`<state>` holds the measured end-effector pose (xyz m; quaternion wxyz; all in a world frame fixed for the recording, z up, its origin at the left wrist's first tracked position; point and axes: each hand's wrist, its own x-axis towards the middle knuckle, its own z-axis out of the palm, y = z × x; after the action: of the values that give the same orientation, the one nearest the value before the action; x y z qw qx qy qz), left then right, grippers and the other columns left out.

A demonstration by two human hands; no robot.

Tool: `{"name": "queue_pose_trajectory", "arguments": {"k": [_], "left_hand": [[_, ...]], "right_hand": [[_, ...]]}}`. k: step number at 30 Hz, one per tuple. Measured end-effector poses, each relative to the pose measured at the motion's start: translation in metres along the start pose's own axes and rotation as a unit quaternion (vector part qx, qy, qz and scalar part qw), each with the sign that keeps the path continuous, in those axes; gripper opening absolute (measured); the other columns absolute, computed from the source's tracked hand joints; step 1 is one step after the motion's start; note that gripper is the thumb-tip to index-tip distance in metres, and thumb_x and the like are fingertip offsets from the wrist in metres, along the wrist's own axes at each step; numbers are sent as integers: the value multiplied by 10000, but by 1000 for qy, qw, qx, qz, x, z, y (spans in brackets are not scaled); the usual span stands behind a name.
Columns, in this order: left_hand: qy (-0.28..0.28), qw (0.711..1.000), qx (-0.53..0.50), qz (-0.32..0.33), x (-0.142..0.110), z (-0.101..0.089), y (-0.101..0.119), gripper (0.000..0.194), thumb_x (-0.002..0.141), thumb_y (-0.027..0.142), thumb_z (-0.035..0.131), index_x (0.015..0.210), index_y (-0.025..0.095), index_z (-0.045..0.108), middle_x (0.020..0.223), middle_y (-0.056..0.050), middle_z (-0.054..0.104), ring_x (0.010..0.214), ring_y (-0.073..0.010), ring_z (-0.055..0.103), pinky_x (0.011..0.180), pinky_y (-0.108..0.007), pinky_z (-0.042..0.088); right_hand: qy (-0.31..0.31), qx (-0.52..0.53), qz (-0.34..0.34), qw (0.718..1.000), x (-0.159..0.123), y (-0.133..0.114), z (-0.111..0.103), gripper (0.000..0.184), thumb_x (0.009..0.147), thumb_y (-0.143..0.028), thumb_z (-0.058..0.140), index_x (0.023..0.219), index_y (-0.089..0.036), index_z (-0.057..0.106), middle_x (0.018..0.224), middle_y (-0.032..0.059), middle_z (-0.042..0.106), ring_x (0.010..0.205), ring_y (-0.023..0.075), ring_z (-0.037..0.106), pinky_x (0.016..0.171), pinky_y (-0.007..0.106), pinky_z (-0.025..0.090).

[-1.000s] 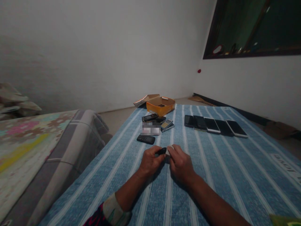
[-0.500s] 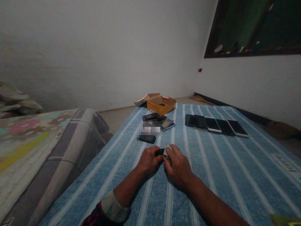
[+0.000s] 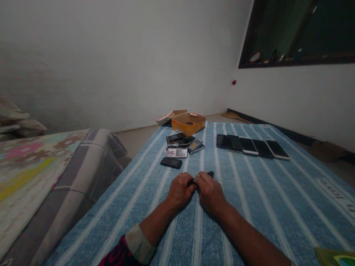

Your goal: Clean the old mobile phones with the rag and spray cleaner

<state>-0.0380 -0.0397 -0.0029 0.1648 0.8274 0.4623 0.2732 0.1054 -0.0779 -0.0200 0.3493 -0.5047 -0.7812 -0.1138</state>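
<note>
Both hands meet above the blue striped cloth. What looks like a small black phone (image 3: 211, 174) is held between them, mostly hidden by the fingers. My left hand (image 3: 181, 190) is closed around its left end. My right hand (image 3: 210, 192) is closed over the middle, and the dark end sticks out past its fingertips. A bit of something white (image 3: 197, 177), perhaps cloth or paper, shows under the right fingers. Just beyond my left hand lies a black keypad phone (image 3: 171, 162), with a silver-pink phone (image 3: 177, 152) behind it.
More old phones (image 3: 175, 137) lie piled before an open orange box (image 3: 188, 125), two silvery ones (image 3: 196, 145) beside them. To the right, several smartphones (image 3: 249, 146) form a slanting row on the striped cloth (image 3: 249, 207). A blanket-covered bed (image 3: 91, 162) stands left.
The right hand has closed further over the held phone, so less white shows and the dark end now juts out at right. The view has shifted slightly.
</note>
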Motion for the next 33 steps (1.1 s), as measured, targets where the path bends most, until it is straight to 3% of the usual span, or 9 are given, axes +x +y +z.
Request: {"name": "queue_pose_trajectory", "arguments": {"k": [12,20,24,27,33], "left_hand": [[32,996,14,84,-5,-1,-1,99,826,169,554,751,159,617,763,-50,621,777,-197,582,740,-308,463],[31,996,46,71,-5,-2,1,78,813,187,618,740,160,625,725,-36,598,738,-188,573,698,-295,448],[30,997,35,63,-4,-1,0,110,829,196,594,722,169,609,721,-30,593,728,-181,571,695,-291,450],[29,997,20,69,-4,-1,0,126,842,190,560,726,172,606,738,-37,608,745,-183,576,713,-297,458],[29,998,31,56,-4,-2,2,125,835,218,584,719,179,610,718,-28,596,729,-180,565,699,-297,447]], "right_hand": [[16,-105,-50,993,-7,0,1,185,894,-50,471,944,-135,627,886,86,618,735,191,524,649,283,418],[30,-144,52,988,-8,31,-14,227,856,2,468,784,-159,611,790,69,599,725,191,524,641,283,405],[57,-96,-26,993,-7,15,-12,193,905,-50,464,957,-123,635,959,108,638,791,194,547,691,282,436],[27,-85,-66,994,-5,-1,-5,200,928,-79,453,1002,-124,633,1011,111,645,791,191,550,698,281,449],[-8,-110,6,994,-7,16,-8,188,880,-38,490,932,-138,641,901,88,630,758,192,544,668,285,444]]}}
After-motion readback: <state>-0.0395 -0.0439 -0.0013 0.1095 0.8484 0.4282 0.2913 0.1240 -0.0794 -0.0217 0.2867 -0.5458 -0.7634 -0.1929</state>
